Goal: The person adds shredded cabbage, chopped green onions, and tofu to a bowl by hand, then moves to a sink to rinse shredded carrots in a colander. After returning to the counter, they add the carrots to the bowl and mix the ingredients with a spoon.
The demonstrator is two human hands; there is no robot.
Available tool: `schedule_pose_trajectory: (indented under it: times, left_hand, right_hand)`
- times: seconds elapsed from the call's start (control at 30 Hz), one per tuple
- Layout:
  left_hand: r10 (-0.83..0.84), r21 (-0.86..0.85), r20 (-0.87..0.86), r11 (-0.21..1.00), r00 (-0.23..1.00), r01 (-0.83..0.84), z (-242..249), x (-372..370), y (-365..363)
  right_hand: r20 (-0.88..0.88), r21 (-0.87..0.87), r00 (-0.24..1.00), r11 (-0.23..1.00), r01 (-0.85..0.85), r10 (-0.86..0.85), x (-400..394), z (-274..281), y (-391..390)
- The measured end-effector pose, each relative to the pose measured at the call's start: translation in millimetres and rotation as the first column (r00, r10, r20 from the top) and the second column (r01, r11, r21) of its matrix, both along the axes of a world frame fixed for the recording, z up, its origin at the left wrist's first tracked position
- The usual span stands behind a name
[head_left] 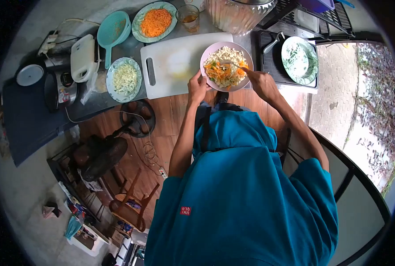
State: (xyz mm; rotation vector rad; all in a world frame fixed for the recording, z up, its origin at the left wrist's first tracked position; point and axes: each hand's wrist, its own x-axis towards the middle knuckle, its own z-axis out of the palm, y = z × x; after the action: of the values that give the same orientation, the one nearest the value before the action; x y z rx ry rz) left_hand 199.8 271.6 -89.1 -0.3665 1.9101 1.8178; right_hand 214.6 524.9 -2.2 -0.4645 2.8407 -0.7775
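Note:
My left hand [198, 90] grips the near left rim of a pale pink bowl [215, 46], thumb along the edge. Inside lies a mix of chopped white pieces and orange carrot shreds [215, 71] with bits of green. In my right hand [263, 84] is the handle of a metal spoon [238, 66], its end sunk in the mix, so its tip is hidden. The bowl is over the right end of a white cutting board [171, 55] and the counter's near edge.
Left of the board are a plate of shredded cabbage [125, 80], a plate of grated carrot [155, 23], a turquoise strainer [113, 31] and a glass [188, 18]. A green-patterned plate [299, 60] sits on a black tray [268, 62] at right. A fan [104, 157] stands behind.

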Motion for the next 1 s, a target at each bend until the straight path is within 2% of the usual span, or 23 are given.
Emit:
schedule_pose_trajectory:
  times: [0.03,0.07,0.13,0.17,0.2,0.27,0.33,0.4,0.47,0.5,0.53,0.57,0.6,0.7,0.73,0.83,1.0]
  left_hand:
    - [0.063,0.034,-0.018,0.998,0.998,-0.062,-2,5,4]
    - [0.126,0.068,-0.03,0.99,0.992,-0.124,-4,10,6]
    - [0.121,0.076,-0.034,0.99,0.992,-0.118,-4,17,11]
    - [0.171,0.126,-0.028,0.978,0.985,-0.167,1,22,14]
    - [0.224,0.176,-0.02,0.96,0.974,-0.217,5,24,16]
    - [0.179,0.2,0.024,0.963,0.984,-0.18,2,28,20]
    - [0.222,0.235,0.062,0.944,0.973,-0.23,-1,36,25]
    - [0.181,0.221,0.035,0.958,0.983,-0.184,-5,38,28]
    - [0.197,0.337,0.109,0.915,0.974,-0.223,3,43,31]
    - [0.149,0.368,0.103,0.913,0.983,-0.177,10,45,31]
    - [0.145,0.368,0.104,0.913,0.984,-0.173,17,47,30]
    - [0.135,0.345,0.169,0.92,0.976,-0.187,24,47,28]
    - [0.125,0.321,0.232,0.926,0.965,-0.197,26,47,26]
    - [0.138,0.274,0.254,0.939,0.957,-0.208,22,35,7]
    - [0.129,0.275,0.25,0.941,0.96,-0.198,17,31,3]
    - [0.164,0.306,0.091,0.934,0.982,-0.184,2,20,-3]
    - [0.087,0.344,0.109,0.931,0.99,-0.12,7,22,-6]
  right_hand:
    - [-0.002,-0.132,0.995,0.987,0.095,-0.096,2,10,-1]
    - [0.001,-0.132,0.995,0.986,0.102,-0.103,8,22,-2]
    - [0.085,-0.044,0.968,0.97,0.239,-0.234,27,49,-6]
    - [0.124,0.002,0.959,0.967,0.255,-0.254,37,50,-5]
    - [0.071,0.0,0.967,0.969,0.245,-0.245,48,43,-7]
    - [0.077,0.073,0.97,0.971,0.226,-0.231,57,24,-18]
    - [0.137,0.082,0.959,0.967,0.239,-0.249,51,15,-32]
    - [0.161,-0.095,0.934,0.937,0.337,-0.319,43,6,-38]
    - [0.156,-0.088,0.931,0.934,0.345,-0.329,42,13,-31]
    - [0.159,-0.05,0.925,0.933,0.356,-0.344,42,25,-28]
    - [0.163,-0.012,0.919,0.931,0.365,-0.359,42,36,-25]
    - [0.082,-0.048,0.924,0.924,0.379,-0.374,43,43,-22]
    - [0.08,-0.048,0.92,0.921,0.387,-0.383,42,49,-18]
    - [0.146,0.003,0.844,0.853,0.522,-0.516,35,49,-15]
    - [0.143,0.001,0.839,0.848,0.53,-0.524,30,38,-15]
    - [0.156,-0.044,0.845,0.851,0.523,-0.511,22,15,-26]
    - [0.148,0.044,0.864,0.876,0.481,-0.482,32,7,-54]
